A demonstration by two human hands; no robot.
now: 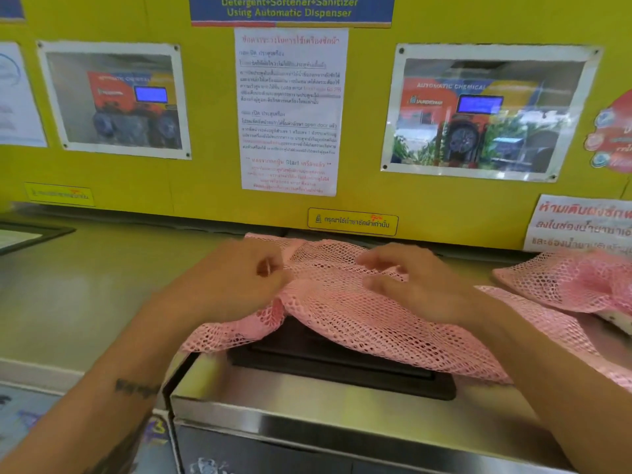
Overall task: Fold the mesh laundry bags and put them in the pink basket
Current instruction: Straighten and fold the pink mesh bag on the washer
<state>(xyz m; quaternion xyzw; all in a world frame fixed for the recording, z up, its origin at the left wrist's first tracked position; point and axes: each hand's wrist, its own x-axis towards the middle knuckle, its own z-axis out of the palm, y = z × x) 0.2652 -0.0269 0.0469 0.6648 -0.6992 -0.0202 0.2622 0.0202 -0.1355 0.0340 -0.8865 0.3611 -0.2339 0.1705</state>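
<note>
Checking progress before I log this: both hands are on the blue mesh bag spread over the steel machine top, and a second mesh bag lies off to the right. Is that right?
Not quite: the mesh bag under both hands is pink, not blue, as the head view shows. The rest holds: the left hand and right hand are on it, spread over the steel machine top, and a second mesh bag lies to the right.

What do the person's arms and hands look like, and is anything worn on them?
Both forearms are bare, with no sleeves in view. The left hand and right hand wear no gloves; the picture is too blurred to tell about rings. The left forearm carries a dark tattoo like a short line of writing, and more dark tattoo work shows lower down near the picture's edge. No watch or bracelet is visible.
</note>
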